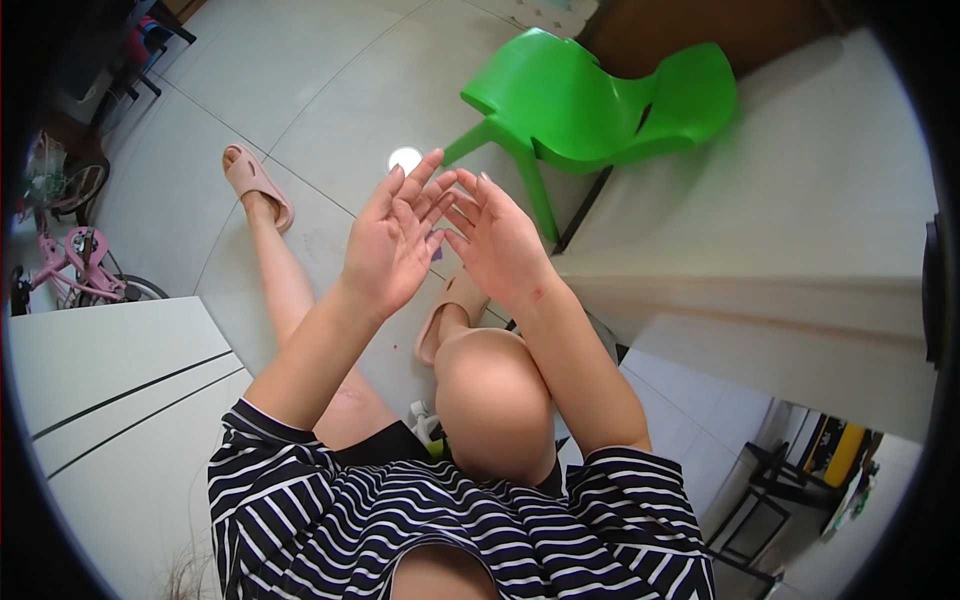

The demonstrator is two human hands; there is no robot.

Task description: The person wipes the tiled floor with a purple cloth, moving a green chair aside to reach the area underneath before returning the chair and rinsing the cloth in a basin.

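My left hand (394,240) is raised in front of me with its palm up and the fingers spread and slightly bent. Beside it, my right hand (495,240) also faces palm up, its fingers curved toward the left ones. The fingertips of both hands meet or nearly meet; I cannot tell if they touch. Neither palm holds anything. Just beyond the left fingertips shows a bright white disc (406,160) at floor level, partly covered by the hand. A small purple thing (437,255) is mostly hidden behind the fingers.
A green plastic chair (570,112) stands ahead right, beside a pale tabletop (810,187). White furniture (127,360) is close on my left, with a pink bicycle (82,255) beyond. My pink slippers (259,187) rest on the tiled floor (330,112). A black metal frame (757,517) stands lower right.
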